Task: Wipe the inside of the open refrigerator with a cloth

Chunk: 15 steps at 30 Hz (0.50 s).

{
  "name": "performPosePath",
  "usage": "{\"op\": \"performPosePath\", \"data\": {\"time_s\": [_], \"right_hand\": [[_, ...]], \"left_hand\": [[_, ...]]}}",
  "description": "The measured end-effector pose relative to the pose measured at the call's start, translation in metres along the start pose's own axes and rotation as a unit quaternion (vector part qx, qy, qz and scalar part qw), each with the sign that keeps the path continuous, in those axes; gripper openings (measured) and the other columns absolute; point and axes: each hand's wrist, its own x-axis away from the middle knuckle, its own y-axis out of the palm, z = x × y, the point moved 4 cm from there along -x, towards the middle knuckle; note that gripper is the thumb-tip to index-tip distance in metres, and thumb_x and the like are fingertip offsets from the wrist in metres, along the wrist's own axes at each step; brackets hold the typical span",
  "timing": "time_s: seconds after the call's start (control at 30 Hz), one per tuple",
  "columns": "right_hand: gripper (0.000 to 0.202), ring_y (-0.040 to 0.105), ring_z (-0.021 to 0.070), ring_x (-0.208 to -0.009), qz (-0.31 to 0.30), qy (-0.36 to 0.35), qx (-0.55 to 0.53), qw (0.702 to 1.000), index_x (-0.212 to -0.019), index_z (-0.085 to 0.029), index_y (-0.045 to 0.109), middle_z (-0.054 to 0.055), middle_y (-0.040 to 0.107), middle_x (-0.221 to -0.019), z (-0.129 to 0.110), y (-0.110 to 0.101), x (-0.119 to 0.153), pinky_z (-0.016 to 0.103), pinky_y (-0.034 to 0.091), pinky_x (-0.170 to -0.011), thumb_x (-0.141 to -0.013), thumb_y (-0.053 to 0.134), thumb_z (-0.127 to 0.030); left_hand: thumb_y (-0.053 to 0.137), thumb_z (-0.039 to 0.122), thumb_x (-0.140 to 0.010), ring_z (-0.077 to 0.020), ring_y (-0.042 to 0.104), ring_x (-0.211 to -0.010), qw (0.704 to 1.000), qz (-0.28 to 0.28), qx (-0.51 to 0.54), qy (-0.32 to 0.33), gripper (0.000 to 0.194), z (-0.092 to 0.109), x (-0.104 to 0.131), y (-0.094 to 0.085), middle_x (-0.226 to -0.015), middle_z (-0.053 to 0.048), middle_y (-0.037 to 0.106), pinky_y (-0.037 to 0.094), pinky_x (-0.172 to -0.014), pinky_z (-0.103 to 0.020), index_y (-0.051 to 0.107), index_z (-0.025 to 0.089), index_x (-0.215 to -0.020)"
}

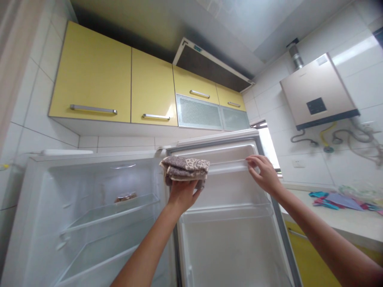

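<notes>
Kitchen, white-tiled walls (44,131). Upper left of frame: row of yellow wall cabinets (92,75) with horizontal metal handles; two frosted-glass doors (199,113) beneath the smaller cabinets toward centre. Dark range hood (209,65) above them, upper centre. Upper right: metallic gas water heater (317,93) mounted on the wall, flue pipe above, hoses below. Bright window (269,147) at centre right, daylight entering. Lower right: pale bench (344,223) over yellow base cabinets (311,263). Grey ceiling (239,24).
</notes>
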Motion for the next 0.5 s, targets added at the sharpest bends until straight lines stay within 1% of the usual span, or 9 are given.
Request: {"op": "performPosePath", "data": {"time_s": [0.07, 0.13, 0.2, 0.23, 0.3, 0.37, 0.43, 0.5], "right_hand": [[0.025, 0.060, 0.0264, -0.103, -0.001, 0.001, -0.003, 1.000, -0.111, -0.021, 0.064, 0.010, 0.066, -0.113, 0.000, 0.000, 0.001, 0.049, 0.049, -0.096, -0.091, 0.050, -0.027], [0.025, 0.060, 0.0269, -0.105, -0.001, 0.005, -0.008, 1.000, -0.111, -0.022, 0.063, 0.011, 0.065, -0.114, 0.000, -0.001, 0.001, 0.050, 0.049, -0.097, -0.090, 0.050, -0.026], [0.025, 0.060, 0.0269, -0.105, -0.004, 0.009, -0.010, 1.000, -0.112, -0.022, 0.062, 0.011, 0.065, -0.114, 0.000, -0.001, 0.001, 0.050, 0.049, -0.097, -0.090, 0.050, -0.025], [0.025, 0.060, 0.0270, -0.105, -0.006, 0.009, -0.010, 1.000, -0.112, -0.022, 0.062, 0.011, 0.065, -0.114, 0.000, -0.002, 0.001, 0.050, 0.049, -0.097, -0.090, 0.050, -0.025], [0.025, 0.061, 0.0270, -0.104, -0.012, 0.007, -0.009, 1.000, -0.112, -0.022, 0.062, 0.010, 0.066, -0.113, -0.002, -0.003, 0.001, 0.050, 0.050, -0.095, -0.089, 0.050, -0.023], [0.026, 0.061, 0.0262, -0.101, -0.014, 0.005, -0.010, 1.000, -0.111, -0.022, 0.061, 0.010, 0.066, -0.112, -0.004, -0.005, 0.000, 0.048, 0.050, -0.093, -0.088, 0.051, -0.022], [0.026, 0.062, 0.0250, -0.097, -0.012, 0.005, -0.015, 1.000, -0.111, -0.022, 0.061, 0.009, 0.066, -0.109, -0.006, -0.007, -0.001, 0.047, 0.051, -0.091, -0.087, 0.051, -0.021], [0.027, 0.061, 0.0241, -0.094, -0.010, 0.005, -0.020, 1.000, -0.110, -0.022, 0.062, 0.008, 0.067, -0.103, -0.007, -0.009, -0.003, 0.046, 0.051, -0.089, -0.086, 0.051, -0.019]], "left_hand": [[0.067, 0.043, -0.081, -0.0382, 0.049, -0.137, 0.994, -0.062, -0.077, 0.044, 0.056, 0.015, -0.008, 0.001, -0.144, -0.012, 0.059, 0.031, -0.118, -0.061, 0.057, 0.029, -0.134], [0.054, 0.049, -0.089, -0.0364, 0.048, -0.138, 0.982, -0.102, -0.137, 0.077, 0.055, 0.027, -0.017, 0.002, -0.147, -0.013, 0.056, 0.036, -0.116, -0.059, 0.050, 0.028, -0.140], [0.043, 0.044, -0.095, -0.0318, 0.050, -0.136, 0.978, -0.103, -0.160, 0.082, 0.049, 0.031, -0.027, 0.000, -0.146, -0.009, 0.057, 0.038, -0.117, -0.054, 0.048, 0.030, -0.142], [0.042, 0.040, -0.096, -0.0300, 0.050, -0.136, 0.978, -0.097, -0.166, 0.076, 0.048, 0.029, -0.032, -0.002, -0.146, -0.008, 0.056, 0.038, -0.117, -0.051, 0.046, 0.032, -0.143], [0.050, 0.038, -0.093, -0.0307, 0.050, -0.136, 0.977, -0.086, -0.184, 0.057, 0.052, 0.023, -0.042, -0.006, -0.149, -0.009, 0.051, 0.038, -0.116, -0.050, 0.043, 0.035, -0.145], [0.062, 0.043, -0.085, -0.0355, 0.048, -0.136, 0.971, -0.083, -0.220, 0.040, 0.063, 0.016, -0.050, -0.009, -0.149, -0.013, 0.049, 0.038, -0.114, -0.054, 0.043, 0.034, -0.145], [0.068, 0.052, -0.079, -0.0387, 0.049, -0.133, 0.963, -0.089, -0.253, 0.034, 0.073, 0.010, -0.057, -0.011, -0.143, -0.017, 0.052, 0.036, -0.113, -0.058, 0.043, 0.030, -0.144], [0.070, 0.061, -0.073, -0.0387, 0.054, -0.128, 0.956, -0.118, -0.265, 0.042, 0.084, 0.007, -0.064, -0.010, -0.136, -0.019, 0.057, 0.039, -0.109, -0.057, 0.041, 0.027, -0.144]]}}
